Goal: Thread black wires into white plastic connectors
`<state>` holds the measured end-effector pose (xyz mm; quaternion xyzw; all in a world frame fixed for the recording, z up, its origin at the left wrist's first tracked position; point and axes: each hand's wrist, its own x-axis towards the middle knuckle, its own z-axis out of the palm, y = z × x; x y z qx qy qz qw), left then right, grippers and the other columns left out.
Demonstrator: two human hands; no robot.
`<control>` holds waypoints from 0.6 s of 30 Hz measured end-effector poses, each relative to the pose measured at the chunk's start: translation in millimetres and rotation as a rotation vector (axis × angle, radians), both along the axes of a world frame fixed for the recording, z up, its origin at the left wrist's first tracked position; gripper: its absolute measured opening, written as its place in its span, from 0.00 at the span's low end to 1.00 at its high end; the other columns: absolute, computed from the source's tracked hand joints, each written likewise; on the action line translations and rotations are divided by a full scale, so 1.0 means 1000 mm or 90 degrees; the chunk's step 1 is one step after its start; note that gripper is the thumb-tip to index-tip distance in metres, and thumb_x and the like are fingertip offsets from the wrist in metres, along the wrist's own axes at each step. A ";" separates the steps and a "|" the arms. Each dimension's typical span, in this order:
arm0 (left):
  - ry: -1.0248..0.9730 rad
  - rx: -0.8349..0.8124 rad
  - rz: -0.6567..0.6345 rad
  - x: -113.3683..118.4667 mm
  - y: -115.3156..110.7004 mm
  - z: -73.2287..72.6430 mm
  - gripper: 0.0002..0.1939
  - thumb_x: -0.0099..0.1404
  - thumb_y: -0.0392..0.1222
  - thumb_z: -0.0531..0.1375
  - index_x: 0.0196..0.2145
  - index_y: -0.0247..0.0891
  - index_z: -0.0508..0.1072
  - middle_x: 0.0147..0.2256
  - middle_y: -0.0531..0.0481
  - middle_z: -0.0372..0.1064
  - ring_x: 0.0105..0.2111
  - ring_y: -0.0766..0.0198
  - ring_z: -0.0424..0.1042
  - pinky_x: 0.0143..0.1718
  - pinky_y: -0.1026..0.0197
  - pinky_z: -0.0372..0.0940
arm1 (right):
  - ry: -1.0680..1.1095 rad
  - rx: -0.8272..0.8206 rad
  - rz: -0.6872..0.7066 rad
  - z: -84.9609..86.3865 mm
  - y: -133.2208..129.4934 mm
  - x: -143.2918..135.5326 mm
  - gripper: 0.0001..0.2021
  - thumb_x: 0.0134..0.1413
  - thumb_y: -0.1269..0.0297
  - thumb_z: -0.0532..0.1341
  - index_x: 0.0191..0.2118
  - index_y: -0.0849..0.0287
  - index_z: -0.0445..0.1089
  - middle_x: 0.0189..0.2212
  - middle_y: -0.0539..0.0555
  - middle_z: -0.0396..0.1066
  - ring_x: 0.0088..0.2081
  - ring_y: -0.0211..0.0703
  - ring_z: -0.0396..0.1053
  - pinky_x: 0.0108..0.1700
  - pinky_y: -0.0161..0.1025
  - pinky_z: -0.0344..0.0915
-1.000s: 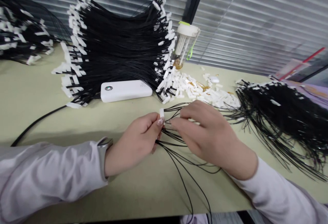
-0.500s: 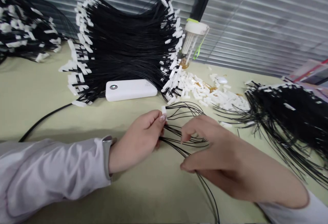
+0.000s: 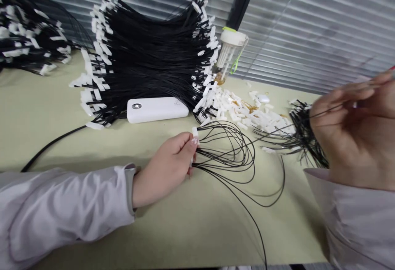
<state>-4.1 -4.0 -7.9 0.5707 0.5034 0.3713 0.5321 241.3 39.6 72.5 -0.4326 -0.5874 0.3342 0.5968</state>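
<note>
My left hand pinches a white plastic connector above the table, its lower part hidden by my fingers. Thin black wires leave the connector and curve to the right in loops, and a few loose ends hang down toward the front. Raised at the far right, my right hand has its fingers curled around a thin black wire. That wire slants from near the loops up to the fingers. Behind this hand lies a bundle of black wires, partly hidden.
A white power bank rests before a big stack of black wires with white connectors. Loose white connectors are heaped right of it, near a clear bottle. Another wire pile is at far left; blinds stand behind.
My right hand has moved from beside the looped wires up and to the right, and a wire is now in its fingers. My left hand stays almost in place on the connector.
</note>
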 end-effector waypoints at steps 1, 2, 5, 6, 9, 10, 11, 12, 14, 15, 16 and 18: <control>0.001 0.000 -0.001 0.000 0.000 0.000 0.15 0.62 0.49 0.44 0.25 0.38 0.58 0.21 0.57 0.55 0.17 0.73 0.57 0.17 0.69 0.56 | 0.000 -0.004 -0.018 0.001 -0.002 0.000 0.16 0.58 0.61 0.44 0.35 0.43 0.69 0.42 0.46 0.63 0.33 0.31 0.63 0.28 0.34 0.57; 0.002 -0.001 -0.003 0.000 0.000 -0.001 0.15 0.62 0.49 0.44 0.25 0.38 0.58 0.21 0.57 0.55 0.17 0.73 0.57 0.17 0.69 0.56 | 0.005 -0.011 -0.026 0.000 -0.005 -0.002 0.14 0.57 0.63 0.47 0.34 0.44 0.69 0.40 0.46 0.65 0.28 0.29 0.62 0.24 0.34 0.55; 0.005 -0.003 -0.007 0.001 0.000 -0.002 0.15 0.62 0.50 0.44 0.26 0.38 0.58 0.21 0.58 0.54 0.17 0.74 0.56 0.17 0.69 0.55 | -0.051 -0.020 -0.053 -0.013 -0.016 -0.020 0.09 0.53 0.67 0.52 0.35 0.49 0.68 0.35 0.49 0.67 0.21 0.28 0.57 0.20 0.34 0.51; 0.007 -0.001 -0.006 0.002 0.000 -0.001 0.15 0.62 0.50 0.44 0.26 0.38 0.58 0.20 0.58 0.54 0.17 0.73 0.56 0.17 0.69 0.55 | -0.116 -0.009 -0.059 -0.019 -0.021 -0.029 0.07 0.51 0.67 0.54 0.36 0.52 0.68 0.31 0.50 0.68 0.22 0.30 0.58 0.20 0.34 0.52; 0.018 0.012 -0.004 0.003 -0.001 0.000 0.15 0.62 0.50 0.44 0.24 0.38 0.57 0.20 0.59 0.53 0.17 0.73 0.55 0.17 0.69 0.54 | -0.352 0.005 0.056 -0.035 -0.031 -0.054 0.06 0.47 0.65 0.59 0.34 0.56 0.65 0.21 0.48 0.67 0.22 0.33 0.62 0.22 0.33 0.57; 0.023 0.016 -0.005 0.003 -0.002 0.001 0.16 0.62 0.50 0.44 0.24 0.38 0.57 0.19 0.59 0.53 0.17 0.73 0.55 0.17 0.69 0.54 | -0.413 0.009 0.096 -0.038 -0.033 -0.059 0.04 0.47 0.65 0.59 0.32 0.57 0.65 0.20 0.47 0.66 0.22 0.32 0.62 0.23 0.32 0.57; 0.028 0.017 -0.008 0.004 -0.002 0.001 0.16 0.62 0.50 0.44 0.23 0.38 0.57 0.19 0.59 0.53 0.17 0.73 0.55 0.18 0.69 0.54 | -0.460 0.014 0.124 -0.041 -0.035 -0.063 0.02 0.47 0.65 0.59 0.29 0.57 0.65 0.20 0.46 0.66 0.22 0.31 0.62 0.24 0.31 0.58; 0.032 0.017 -0.011 0.004 -0.002 0.002 0.15 0.63 0.49 0.44 0.23 0.38 0.56 0.19 0.59 0.53 0.17 0.73 0.55 0.18 0.69 0.54 | -0.494 0.021 0.139 -0.043 -0.035 -0.065 0.03 0.48 0.65 0.58 0.27 0.58 0.66 0.19 0.46 0.66 0.22 0.30 0.61 0.24 0.30 0.57; 0.038 0.011 -0.016 0.004 -0.002 0.003 0.15 0.63 0.49 0.45 0.23 0.38 0.56 0.19 0.59 0.53 0.17 0.73 0.56 0.17 0.69 0.54 | -0.523 0.037 0.149 -0.045 -0.035 -0.066 0.07 0.48 0.64 0.58 0.23 0.58 0.67 0.19 0.46 0.66 0.21 0.29 0.60 0.23 0.29 0.56; 0.038 0.008 -0.018 0.004 -0.002 0.003 0.15 0.63 0.48 0.45 0.23 0.38 0.56 0.19 0.59 0.53 0.17 0.73 0.56 0.17 0.69 0.53 | -0.520 0.045 0.151 -0.046 -0.034 -0.065 0.07 0.48 0.64 0.58 0.23 0.58 0.68 0.19 0.46 0.66 0.21 0.29 0.59 0.23 0.29 0.55; 0.035 0.008 -0.019 0.004 -0.002 0.004 0.14 0.63 0.48 0.45 0.23 0.38 0.56 0.19 0.59 0.53 0.17 0.73 0.56 0.17 0.69 0.54 | -0.516 0.051 0.150 -0.046 -0.033 -0.065 0.07 0.48 0.64 0.58 0.23 0.58 0.68 0.19 0.46 0.65 0.21 0.29 0.59 0.23 0.29 0.55; 0.031 0.013 -0.022 0.004 -0.003 0.004 0.14 0.63 0.48 0.45 0.23 0.38 0.56 0.19 0.59 0.53 0.16 0.73 0.56 0.17 0.69 0.54 | -0.517 0.067 0.145 -0.047 -0.033 -0.064 0.07 0.47 0.65 0.58 0.23 0.59 0.68 0.19 0.47 0.64 0.22 0.29 0.59 0.24 0.30 0.55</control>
